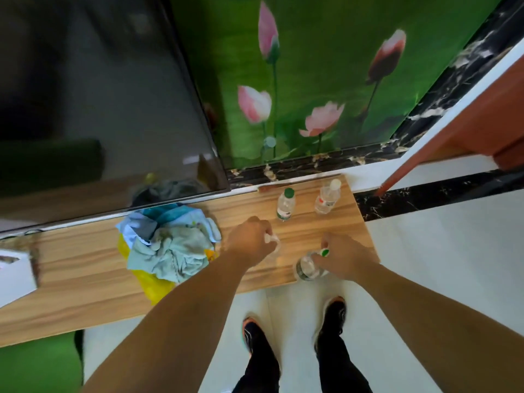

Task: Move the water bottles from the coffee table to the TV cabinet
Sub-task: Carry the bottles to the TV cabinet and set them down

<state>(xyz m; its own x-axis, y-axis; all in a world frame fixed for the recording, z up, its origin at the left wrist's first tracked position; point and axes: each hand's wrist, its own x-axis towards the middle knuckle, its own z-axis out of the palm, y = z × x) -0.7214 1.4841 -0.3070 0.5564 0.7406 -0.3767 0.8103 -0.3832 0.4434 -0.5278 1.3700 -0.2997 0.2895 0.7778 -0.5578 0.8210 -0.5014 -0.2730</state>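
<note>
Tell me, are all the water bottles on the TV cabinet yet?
Nearly. Two bottles already stand on the wooden TV cabinet: a green-capped bottle and a white-capped bottle. The left hand grips a third bottle by its top, and the right hand holds a fourth bottle near the front edge. Both still need letting go. The coffee table is out of view, so more may remain.

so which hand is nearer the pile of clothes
Left. The left hand is just right of the pile of clothes; the right hand is farther right, on a green-capped bottle.
</note>
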